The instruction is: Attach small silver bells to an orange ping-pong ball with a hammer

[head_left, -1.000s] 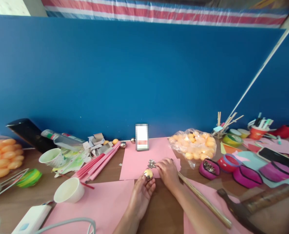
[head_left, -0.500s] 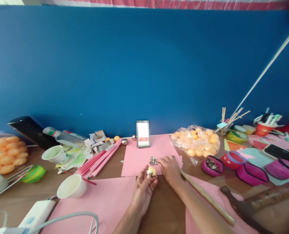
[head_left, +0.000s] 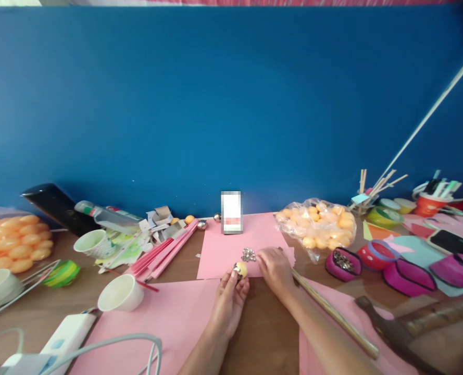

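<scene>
Hands meet low in the frame, just right of centre. Left hand (head_left: 228, 303) pinches a small yellow ball (head_left: 241, 269) between its fingertips, part of the ball's upper left face covered with shiny silver pieces. Right hand (head_left: 275, 266) lies palm-down on the pink paper sheet (head_left: 219, 250), its fingertips closed down at the edge of a little heap of silver tacks (head_left: 248, 254); whether one is already pinched, cannot tell. Heap sits just above and slightly right of the ball, close but apart, so the right hand is the nearer one. Long wooden stick (head_left: 333, 312) runs diagonally from under the right wrist toward lower right. Bag of orange balls (head_left: 319, 225) sits at right of centre, white cup (head_left: 121, 292) at lower left.
</scene>
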Motion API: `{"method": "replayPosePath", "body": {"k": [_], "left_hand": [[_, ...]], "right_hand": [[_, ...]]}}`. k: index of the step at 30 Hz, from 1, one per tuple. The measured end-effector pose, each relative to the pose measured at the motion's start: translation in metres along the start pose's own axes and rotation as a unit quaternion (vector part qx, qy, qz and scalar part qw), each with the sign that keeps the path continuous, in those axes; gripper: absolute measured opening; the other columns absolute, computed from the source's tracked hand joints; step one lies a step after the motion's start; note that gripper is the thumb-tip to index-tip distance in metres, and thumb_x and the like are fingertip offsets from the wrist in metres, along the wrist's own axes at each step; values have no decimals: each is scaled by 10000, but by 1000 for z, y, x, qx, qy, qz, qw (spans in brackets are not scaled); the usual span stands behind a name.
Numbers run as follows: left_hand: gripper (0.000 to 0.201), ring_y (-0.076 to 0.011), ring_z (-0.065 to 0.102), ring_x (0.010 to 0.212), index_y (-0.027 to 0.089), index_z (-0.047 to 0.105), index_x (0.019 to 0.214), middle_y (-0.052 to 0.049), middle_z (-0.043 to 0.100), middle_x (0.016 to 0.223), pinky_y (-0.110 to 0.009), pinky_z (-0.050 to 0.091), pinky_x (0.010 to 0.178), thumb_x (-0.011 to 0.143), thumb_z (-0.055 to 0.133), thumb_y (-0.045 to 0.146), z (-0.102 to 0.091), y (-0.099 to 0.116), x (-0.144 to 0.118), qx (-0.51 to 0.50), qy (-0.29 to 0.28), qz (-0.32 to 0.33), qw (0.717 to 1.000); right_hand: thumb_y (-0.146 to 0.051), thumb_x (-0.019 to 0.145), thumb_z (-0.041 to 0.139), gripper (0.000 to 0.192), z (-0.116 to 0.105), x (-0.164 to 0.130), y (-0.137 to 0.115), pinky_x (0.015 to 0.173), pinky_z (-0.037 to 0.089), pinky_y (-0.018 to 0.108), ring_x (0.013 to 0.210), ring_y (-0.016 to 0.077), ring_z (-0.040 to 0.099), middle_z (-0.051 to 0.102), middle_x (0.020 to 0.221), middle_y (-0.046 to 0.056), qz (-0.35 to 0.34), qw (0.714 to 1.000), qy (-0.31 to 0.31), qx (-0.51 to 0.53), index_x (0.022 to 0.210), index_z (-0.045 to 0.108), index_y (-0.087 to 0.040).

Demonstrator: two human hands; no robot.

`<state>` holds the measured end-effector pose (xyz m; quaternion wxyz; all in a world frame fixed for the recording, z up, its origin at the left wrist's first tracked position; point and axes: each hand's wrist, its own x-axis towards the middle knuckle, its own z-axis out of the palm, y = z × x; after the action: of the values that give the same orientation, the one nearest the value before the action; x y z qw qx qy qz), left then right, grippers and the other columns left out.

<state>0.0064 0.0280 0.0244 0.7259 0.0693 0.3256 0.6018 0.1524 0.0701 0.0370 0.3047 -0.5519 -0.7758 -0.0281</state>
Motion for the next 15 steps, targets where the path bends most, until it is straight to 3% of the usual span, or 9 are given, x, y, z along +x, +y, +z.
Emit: {"method": "replayPosePath", "body": {"k": [6,9,15], "left_hand": [[315,-107,616,713,161,562,1021,-70,638,905,-201,519,654,716,630,201,1,3,-1,4,-6,0,1000],[395,-104,617,726,205,517,1115,-64,631,939,-212,513,684,732,614,204,3,5,-4,8,-23,-3,1000],[397,-132,617,808,187,525,1122,-84,625,1005,-240,500,749,733,610,187,5,5,-4,0,-30,2,1000]], "right_hand": [[-209,852,414,141,-1,-2,-6,742,403,284,808,174,527,600,815,51,3,991,32,128,838,552,-186],[-201,852,411,136,-2,-2,-10,734,430,281,806,168,539,590,818,51,12,977,25,213,814,540,-188],[-205,844,406,132,-11,-4,-26,660,462,259,743,152,551,578,807,45,28,946,-11,324,817,534,-188]]}}
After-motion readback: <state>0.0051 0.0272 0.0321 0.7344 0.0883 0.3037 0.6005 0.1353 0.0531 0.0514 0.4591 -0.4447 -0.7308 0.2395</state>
